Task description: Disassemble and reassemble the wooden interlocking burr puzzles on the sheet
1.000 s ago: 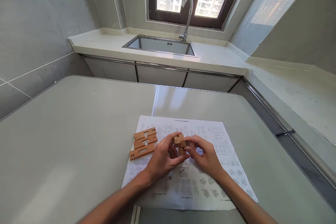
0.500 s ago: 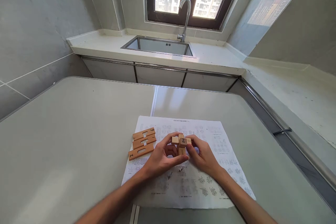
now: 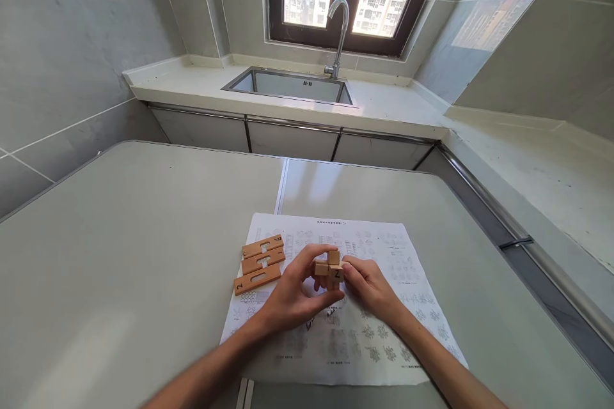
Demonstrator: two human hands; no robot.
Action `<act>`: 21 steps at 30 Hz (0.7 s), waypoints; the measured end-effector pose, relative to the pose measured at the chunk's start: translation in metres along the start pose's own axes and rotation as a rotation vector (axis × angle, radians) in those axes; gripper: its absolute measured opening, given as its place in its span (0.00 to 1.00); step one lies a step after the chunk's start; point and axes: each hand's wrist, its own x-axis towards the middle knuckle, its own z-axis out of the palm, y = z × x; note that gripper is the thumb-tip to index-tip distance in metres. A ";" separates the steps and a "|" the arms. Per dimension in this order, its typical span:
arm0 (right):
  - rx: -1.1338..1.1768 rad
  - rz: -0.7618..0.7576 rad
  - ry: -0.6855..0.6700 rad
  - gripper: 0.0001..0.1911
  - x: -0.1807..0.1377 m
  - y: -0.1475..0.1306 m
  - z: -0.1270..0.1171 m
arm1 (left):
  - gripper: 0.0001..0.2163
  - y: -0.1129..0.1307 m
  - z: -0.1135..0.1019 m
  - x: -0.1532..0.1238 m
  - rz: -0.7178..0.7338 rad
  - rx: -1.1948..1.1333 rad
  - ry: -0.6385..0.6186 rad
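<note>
Between my hands, above the printed sheet (image 3: 345,351), is a wooden interlocking puzzle (image 3: 322,268) of crossed bars, with a dark "2" on the end facing me. My left hand (image 3: 297,284) grips it from the left, index finger at the top and thumb underneath. From the right, my right hand (image 3: 368,282) pinches its side with thumb and fingers, which partly hide that end. Left of my left hand lie three flat slotted wooden pieces, the nearest piece (image 3: 244,285) marked "2", the middle piece (image 3: 277,256) and the far piece (image 3: 250,249).
The sheet, covered with small printed diagrams, lies on a pale table (image 3: 144,236) with a seam down its middle. Beyond the table run a counter (image 3: 192,86) with a sink (image 3: 288,99) and a tall faucet (image 3: 343,32) below a window. A side counter (image 3: 522,166) stands at the right.
The puzzle has tipped in my hands, its "2" end now lower and more of its top block showing. My left index finger has shifted along the top.
</note>
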 end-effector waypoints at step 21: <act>1.068 0.159 0.403 0.15 0.021 0.016 -0.037 | 0.22 -0.016 0.008 -0.004 0.145 0.346 0.170</act>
